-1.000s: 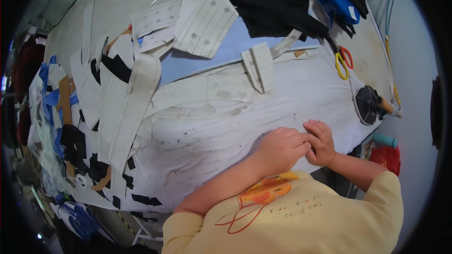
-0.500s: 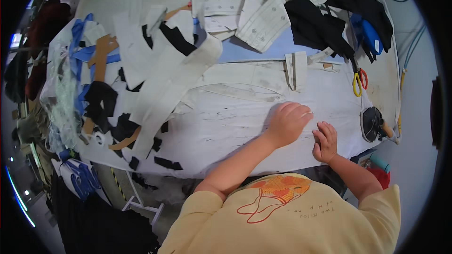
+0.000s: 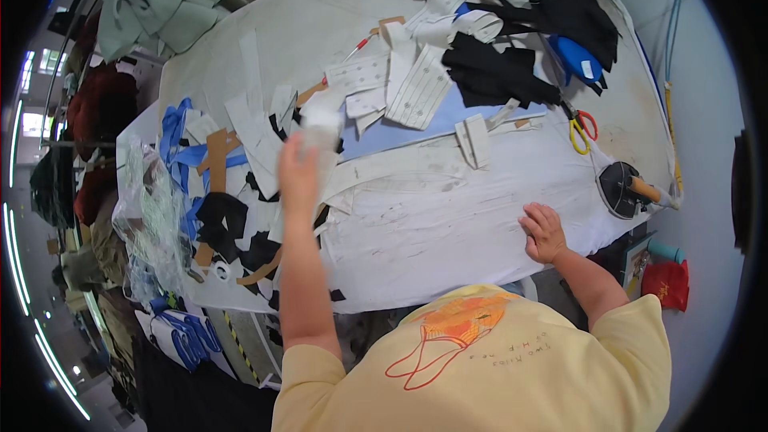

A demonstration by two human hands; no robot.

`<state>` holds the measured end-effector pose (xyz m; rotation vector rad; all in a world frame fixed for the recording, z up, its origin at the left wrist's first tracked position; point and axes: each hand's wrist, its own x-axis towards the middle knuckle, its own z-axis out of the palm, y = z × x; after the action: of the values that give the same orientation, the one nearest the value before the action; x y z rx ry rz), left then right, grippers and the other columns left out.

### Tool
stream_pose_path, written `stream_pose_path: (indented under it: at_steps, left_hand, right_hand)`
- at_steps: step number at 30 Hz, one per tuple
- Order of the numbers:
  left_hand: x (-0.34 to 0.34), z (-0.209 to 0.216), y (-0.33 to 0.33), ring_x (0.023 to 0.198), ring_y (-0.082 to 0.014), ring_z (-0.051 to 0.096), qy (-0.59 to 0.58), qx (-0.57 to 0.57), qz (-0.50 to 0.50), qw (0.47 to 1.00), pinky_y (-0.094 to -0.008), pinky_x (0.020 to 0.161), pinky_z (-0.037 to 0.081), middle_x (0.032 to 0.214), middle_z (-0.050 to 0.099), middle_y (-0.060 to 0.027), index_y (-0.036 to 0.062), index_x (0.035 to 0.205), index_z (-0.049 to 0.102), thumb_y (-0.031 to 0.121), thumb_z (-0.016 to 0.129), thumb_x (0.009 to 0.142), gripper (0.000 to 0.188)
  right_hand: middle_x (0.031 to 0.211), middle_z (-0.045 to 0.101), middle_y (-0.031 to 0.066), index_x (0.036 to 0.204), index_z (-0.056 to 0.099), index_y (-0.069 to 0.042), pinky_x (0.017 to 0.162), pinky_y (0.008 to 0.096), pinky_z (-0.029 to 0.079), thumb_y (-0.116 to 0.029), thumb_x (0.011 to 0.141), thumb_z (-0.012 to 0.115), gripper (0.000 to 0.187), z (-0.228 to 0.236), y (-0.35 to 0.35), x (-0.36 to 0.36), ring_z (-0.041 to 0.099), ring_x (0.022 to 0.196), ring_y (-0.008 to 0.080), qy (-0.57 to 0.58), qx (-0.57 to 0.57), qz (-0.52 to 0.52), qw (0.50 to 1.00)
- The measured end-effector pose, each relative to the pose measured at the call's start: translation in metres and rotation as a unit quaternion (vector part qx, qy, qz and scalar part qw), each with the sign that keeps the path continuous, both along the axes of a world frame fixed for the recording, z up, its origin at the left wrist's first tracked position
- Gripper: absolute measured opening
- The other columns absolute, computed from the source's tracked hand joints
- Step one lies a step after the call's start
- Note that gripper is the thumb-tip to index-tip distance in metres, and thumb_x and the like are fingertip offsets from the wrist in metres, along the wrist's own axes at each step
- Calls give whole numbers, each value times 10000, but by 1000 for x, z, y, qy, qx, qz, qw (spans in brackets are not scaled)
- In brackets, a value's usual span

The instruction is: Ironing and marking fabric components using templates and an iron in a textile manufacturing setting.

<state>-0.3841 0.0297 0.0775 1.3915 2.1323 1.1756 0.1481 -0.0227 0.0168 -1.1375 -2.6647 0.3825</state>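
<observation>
My left hand (image 3: pixel 298 166) is stretched far over the table's left half, smeared by motion. Its fingers close on a white fabric piece (image 3: pixel 323 123), also blurred, among other white strips. Resting near the table's front edge, my right hand (image 3: pixel 543 234) has its fingers loosely spread on the white cloth (image 3: pixel 432 232) and nothing in it. Patterned white pieces (image 3: pixel 420 88) lie at the middle beyond the hands, partly over a light blue sheet (image 3: pixel 376 132). Black fabric (image 3: pixel 490 72) is heaped to their right.
Scissors (image 3: pixel 581 131) with red and yellow handles lie at the right, near a black iron-like tool (image 3: pixel 620 190) with a wooden handle. A blue object (image 3: pixel 578 62) sits behind them. Black scraps (image 3: pixel 222 220), brown strips (image 3: pixel 216 162) and clear plastic (image 3: pixel 152 216) cover the left side.
My left hand has swung from the middle to the far left and taken hold of a white fabric piece. My right hand stays near the front edge. The view has shifted.
</observation>
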Motion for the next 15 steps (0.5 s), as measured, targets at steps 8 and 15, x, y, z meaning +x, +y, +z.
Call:
stream_pose_path:
  at_steps: [8, 15]
  left_hand:
    - [39, 18, -26, 1188, -402, 484, 342, 32, -41, 938, -495, 1030, 360, 1264, 541, -210, -10, 1297, 484, 49, 571, 821, 487]
    - [194, -55, -109, 1241, -312, 483, 185, -100, -325, 922, -479, 1053, 357, 1309, 534, -134, 75, 1232, 567, 186, 587, 804, 443]
  right_hand:
    - [1167, 564, 142, 1086, 581, -79, 921, 460, 414, -150, 810, 644, 292, 38, 88, -66, 524, 1077, 352, 134, 34, -177, 974]
    - [1453, 384, 179, 1387, 413, -71, 1115, 456, 292, -194, 682, 721, 779, 50, 249, -144, 344, 1366, 337, 25, 5, -192, 981]
